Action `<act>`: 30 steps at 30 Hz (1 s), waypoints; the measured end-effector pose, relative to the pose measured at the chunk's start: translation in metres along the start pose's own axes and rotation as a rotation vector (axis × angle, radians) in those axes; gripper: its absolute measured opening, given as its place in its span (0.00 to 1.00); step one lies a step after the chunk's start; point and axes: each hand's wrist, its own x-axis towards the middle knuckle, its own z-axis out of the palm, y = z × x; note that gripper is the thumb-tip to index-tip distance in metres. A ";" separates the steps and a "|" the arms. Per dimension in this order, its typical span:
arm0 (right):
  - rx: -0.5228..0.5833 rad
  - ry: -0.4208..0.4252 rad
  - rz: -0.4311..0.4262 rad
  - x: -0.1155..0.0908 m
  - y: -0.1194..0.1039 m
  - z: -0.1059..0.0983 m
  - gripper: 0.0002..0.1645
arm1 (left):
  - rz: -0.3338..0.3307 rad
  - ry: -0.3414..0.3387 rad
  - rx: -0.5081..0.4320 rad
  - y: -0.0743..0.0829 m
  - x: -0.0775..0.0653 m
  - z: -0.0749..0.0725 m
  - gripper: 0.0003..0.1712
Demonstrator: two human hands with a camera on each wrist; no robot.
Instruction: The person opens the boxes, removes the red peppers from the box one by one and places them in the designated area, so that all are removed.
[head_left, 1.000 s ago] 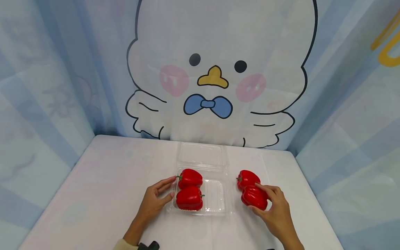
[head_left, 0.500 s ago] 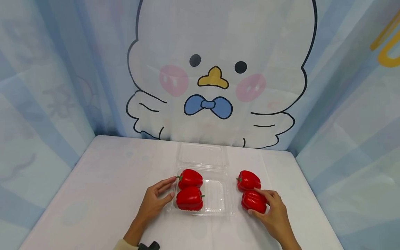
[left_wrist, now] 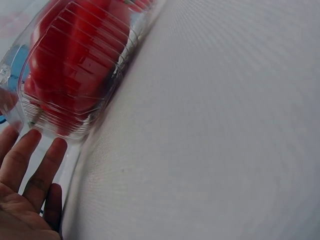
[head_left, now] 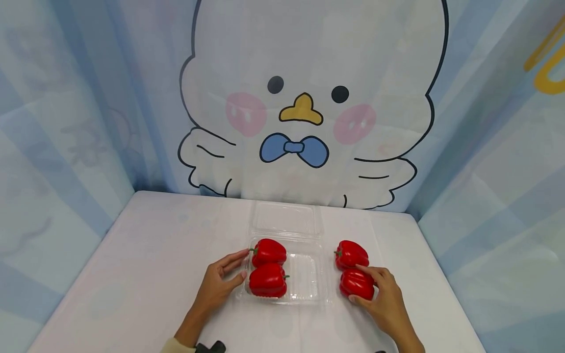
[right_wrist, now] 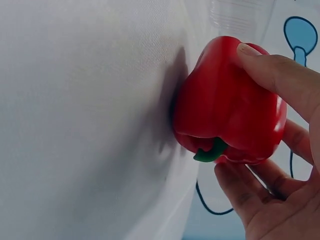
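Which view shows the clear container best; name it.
Head view: the clear container fits whole, its lid open. The left wrist view shows its side close up, cropped; the right wrist view, only part at the top edge.

A cartoon chick with a blue bow tie decorates the backdrop behind the white table.
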 end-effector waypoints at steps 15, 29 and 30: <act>-0.030 -0.018 -0.037 -0.005 -0.007 -0.002 0.49 | 0.028 -0.011 -0.026 -0.001 0.000 -0.001 0.30; -0.027 0.051 -0.104 -0.010 -0.012 -0.008 0.47 | 0.016 -0.006 -0.018 -0.001 0.000 -0.001 0.30; -0.025 0.063 -0.114 -0.009 -0.014 -0.009 0.47 | 0.014 -0.006 -0.019 -0.001 0.000 -0.001 0.30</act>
